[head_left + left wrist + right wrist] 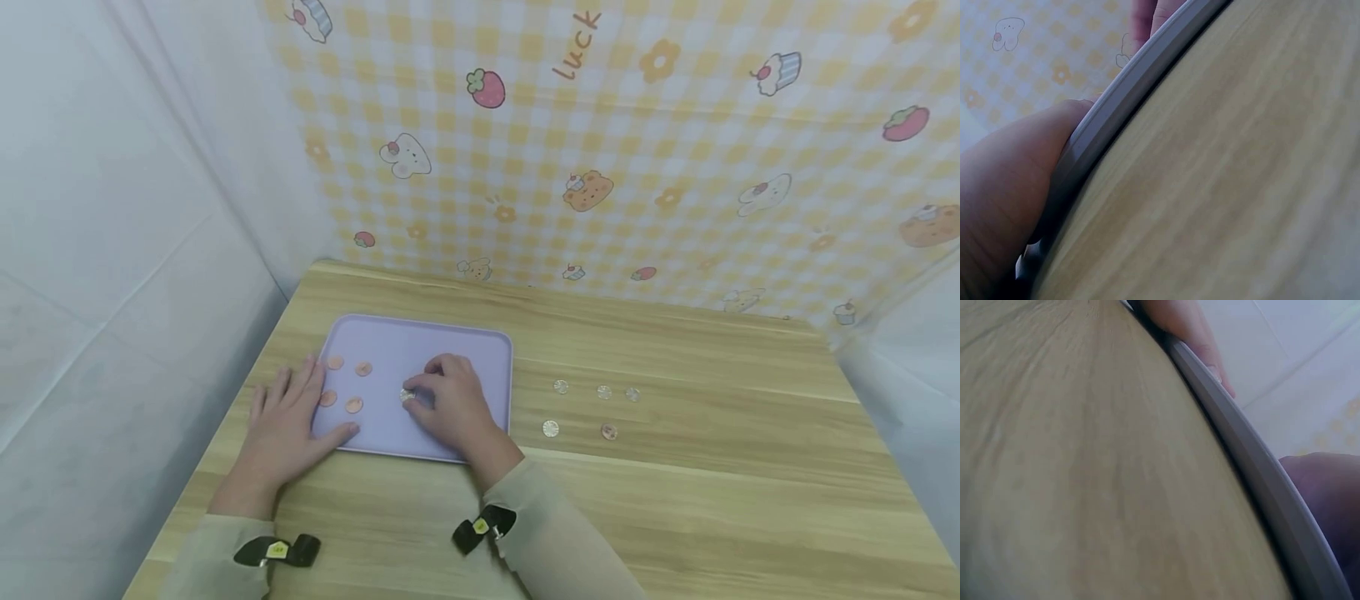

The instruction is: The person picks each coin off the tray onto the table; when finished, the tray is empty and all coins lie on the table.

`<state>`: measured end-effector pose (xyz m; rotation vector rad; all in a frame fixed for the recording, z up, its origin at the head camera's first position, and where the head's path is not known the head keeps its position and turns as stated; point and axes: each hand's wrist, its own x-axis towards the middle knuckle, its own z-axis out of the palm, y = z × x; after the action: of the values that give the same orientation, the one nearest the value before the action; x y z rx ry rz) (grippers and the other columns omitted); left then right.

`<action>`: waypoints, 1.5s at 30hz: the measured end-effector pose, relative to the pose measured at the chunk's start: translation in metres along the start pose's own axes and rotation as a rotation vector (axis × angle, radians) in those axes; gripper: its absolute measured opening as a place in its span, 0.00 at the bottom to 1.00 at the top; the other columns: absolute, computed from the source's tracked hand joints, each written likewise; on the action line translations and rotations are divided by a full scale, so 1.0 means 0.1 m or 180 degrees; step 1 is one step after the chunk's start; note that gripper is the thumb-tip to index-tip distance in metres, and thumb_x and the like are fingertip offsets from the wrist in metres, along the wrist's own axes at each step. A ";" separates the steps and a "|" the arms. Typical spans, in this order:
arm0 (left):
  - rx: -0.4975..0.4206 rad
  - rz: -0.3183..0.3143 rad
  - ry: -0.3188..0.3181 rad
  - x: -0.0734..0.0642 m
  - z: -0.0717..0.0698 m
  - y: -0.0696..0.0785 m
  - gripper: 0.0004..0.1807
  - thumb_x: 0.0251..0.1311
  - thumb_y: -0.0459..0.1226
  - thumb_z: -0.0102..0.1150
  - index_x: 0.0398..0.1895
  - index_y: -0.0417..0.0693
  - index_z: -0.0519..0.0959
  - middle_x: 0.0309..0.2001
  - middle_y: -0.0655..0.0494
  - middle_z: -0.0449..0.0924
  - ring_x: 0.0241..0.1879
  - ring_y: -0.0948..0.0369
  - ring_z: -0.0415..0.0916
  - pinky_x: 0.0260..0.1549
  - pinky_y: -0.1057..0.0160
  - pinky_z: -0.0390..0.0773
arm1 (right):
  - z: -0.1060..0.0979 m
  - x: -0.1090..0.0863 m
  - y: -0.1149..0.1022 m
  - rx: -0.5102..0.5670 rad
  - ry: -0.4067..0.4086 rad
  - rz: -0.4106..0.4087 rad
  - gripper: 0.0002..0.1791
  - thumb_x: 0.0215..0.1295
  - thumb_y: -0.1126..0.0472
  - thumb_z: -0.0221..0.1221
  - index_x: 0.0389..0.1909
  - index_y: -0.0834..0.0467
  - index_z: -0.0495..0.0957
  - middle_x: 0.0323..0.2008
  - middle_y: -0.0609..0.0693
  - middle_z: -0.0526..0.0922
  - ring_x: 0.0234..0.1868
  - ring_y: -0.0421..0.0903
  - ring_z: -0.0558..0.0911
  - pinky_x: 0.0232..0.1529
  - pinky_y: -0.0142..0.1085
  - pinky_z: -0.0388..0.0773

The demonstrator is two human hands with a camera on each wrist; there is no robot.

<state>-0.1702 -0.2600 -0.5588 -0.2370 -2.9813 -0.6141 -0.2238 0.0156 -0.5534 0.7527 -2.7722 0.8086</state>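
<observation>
A shallow lilac tray (427, 333) lies on the wooden table. My left hand (281, 433) rests at the tray's left edge with its fingers spread, the thumb reaching over the near rim. In the left wrist view, the thumb side of that hand (1016, 162) lies against the rim. Several copper-coloured coins (363, 368) lie on the tray's left side. Over the middle of the tray, my right hand (453, 404) pinches a silver coin (407, 395) between thumb and fingertips, close to the tray's surface. The right wrist view shows the tray's outer wall (1235, 428), and the coin is hidden there.
To the right of the tray, several silver coins (561, 387) lie on the table (712, 450) in two loose rows. A copper-coloured coin (609, 432) sits in the nearer row. A yellow checked cloth (540, 150) hangs behind the table, and a pale wall (135, 250) stands at the left.
</observation>
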 end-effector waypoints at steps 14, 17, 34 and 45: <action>-0.0006 0.0022 0.0042 0.00 -0.01 0.02 0.65 0.62 0.68 0.65 0.87 0.39 0.47 0.85 0.37 0.46 0.80 0.27 0.42 0.72 0.22 0.33 | -0.01 0.03 -0.01 0.0108 -0.0101 -0.0096 0.07 0.66 0.51 0.74 0.40 0.44 0.86 0.51 0.39 0.87 0.62 0.45 0.78 0.69 0.48 0.70; -0.0002 0.0024 0.0040 0.00 0.00 0.01 0.65 0.62 0.68 0.64 0.87 0.40 0.46 0.86 0.38 0.45 0.80 0.27 0.41 0.73 0.22 0.33 | 0.01 0.02 0.01 0.0244 -0.0029 -0.0355 0.04 0.68 0.55 0.73 0.41 0.43 0.89 0.45 0.35 0.89 0.56 0.40 0.81 0.65 0.43 0.72; 0.0030 0.0015 0.0064 -0.02 0.03 0.01 0.64 0.62 0.69 0.64 0.87 0.39 0.48 0.85 0.37 0.46 0.80 0.27 0.42 0.73 0.22 0.34 | 0.00 -0.05 0.04 0.1261 0.0620 -0.0086 0.18 0.55 0.63 0.81 0.48 0.56 0.92 0.42 0.47 0.92 0.46 0.42 0.86 0.53 0.32 0.82; 0.0018 0.0005 0.0098 -0.05 0.03 0.06 0.64 0.62 0.68 0.65 0.86 0.38 0.49 0.85 0.37 0.47 0.79 0.27 0.43 0.72 0.22 0.35 | -0.05 -0.10 0.07 0.1508 0.0627 0.0188 0.18 0.57 0.66 0.79 0.50 0.57 0.92 0.42 0.49 0.93 0.42 0.40 0.88 0.48 0.32 0.85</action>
<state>-0.1644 -0.2536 -0.5598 -0.2272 -2.9528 -0.6034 -0.2189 0.0274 -0.5552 0.6155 -2.4596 1.4929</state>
